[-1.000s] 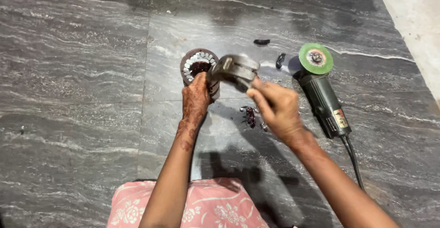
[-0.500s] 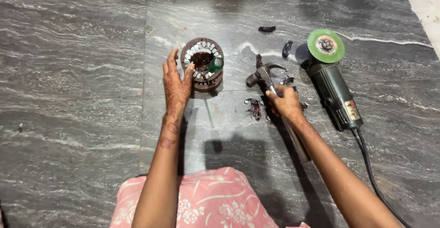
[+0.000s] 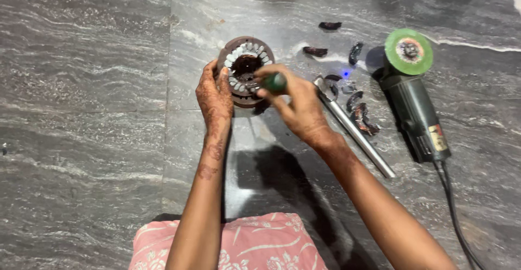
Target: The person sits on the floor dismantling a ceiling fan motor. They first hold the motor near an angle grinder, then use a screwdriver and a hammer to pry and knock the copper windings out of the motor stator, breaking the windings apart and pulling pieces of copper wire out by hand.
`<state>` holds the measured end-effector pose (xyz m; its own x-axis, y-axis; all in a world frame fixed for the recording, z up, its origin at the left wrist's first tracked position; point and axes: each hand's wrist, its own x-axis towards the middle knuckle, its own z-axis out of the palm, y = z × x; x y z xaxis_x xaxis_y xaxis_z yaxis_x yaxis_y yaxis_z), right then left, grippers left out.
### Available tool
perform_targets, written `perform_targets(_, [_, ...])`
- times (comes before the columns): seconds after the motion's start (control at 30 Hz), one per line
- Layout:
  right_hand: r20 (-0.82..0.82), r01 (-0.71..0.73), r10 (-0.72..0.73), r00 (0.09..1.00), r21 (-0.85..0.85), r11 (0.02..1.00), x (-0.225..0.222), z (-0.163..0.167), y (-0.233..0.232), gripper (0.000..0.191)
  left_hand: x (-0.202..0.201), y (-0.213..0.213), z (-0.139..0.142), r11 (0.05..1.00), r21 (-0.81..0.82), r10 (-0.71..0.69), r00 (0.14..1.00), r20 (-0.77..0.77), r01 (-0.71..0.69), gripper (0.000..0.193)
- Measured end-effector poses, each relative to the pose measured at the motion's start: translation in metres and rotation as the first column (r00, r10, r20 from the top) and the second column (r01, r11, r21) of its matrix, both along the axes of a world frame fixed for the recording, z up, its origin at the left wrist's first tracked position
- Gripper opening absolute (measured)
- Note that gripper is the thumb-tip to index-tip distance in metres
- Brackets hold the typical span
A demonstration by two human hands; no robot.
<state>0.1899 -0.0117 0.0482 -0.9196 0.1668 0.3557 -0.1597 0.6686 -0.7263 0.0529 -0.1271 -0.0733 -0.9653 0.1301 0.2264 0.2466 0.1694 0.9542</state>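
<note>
A pink floral cloth [image 3: 239, 245] lies nearest, at the bottom edge, with both forearms reaching out above it over the grey stone floor [image 3: 81, 140]; the left hand [image 3: 215, 99] rests on the floor with its fingers curved against the left side of the stator [image 3: 245, 70], steadying it; the right hand [image 3: 296, 104] has its fingers closed round a green-handled tool [image 3: 274, 81], whose tip sits at the stator's windings; the stator, a round ring with pale teeth and a dark centre, lies flat on the floor just beyond both hands. To the right of the right hand a metal rod [image 3: 355, 131] lies slanted; beside it are dark scraps [image 3: 361, 115], more than 3 of them; further right lies a grinder [image 3: 418, 107] with a green disc [image 3: 408, 51], its cable [image 3: 453, 210] trailing toward the near edge.
</note>
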Motion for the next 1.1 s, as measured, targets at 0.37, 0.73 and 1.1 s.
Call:
perform_targets(0.37, [-0.072,0.128,-0.15,0.986,-0.25,0.96,-0.08,-0.015,0.046,0.025,-0.011,-0.008,0.025,0.946,-0.318,-0.002,0.986,0.169,0.057,0.038])
perform_targets(0.73, [0.229,0.272,-0.202,0.952,-0.335,0.902,-0.144,-0.002,0.108,0.024,-0.012,0.0,-0.021,0.94,-0.281,-0.154,0.976,0.153,0.193,0.063])
perform_targets(1.1, [0.019,0.328,-0.347,0.938,-0.378,0.866,-0.061,0.003,0.044,0.034,0.023,-0.015,0.001,0.828,-0.453,-0.254,0.942,0.221,0.329,0.101])
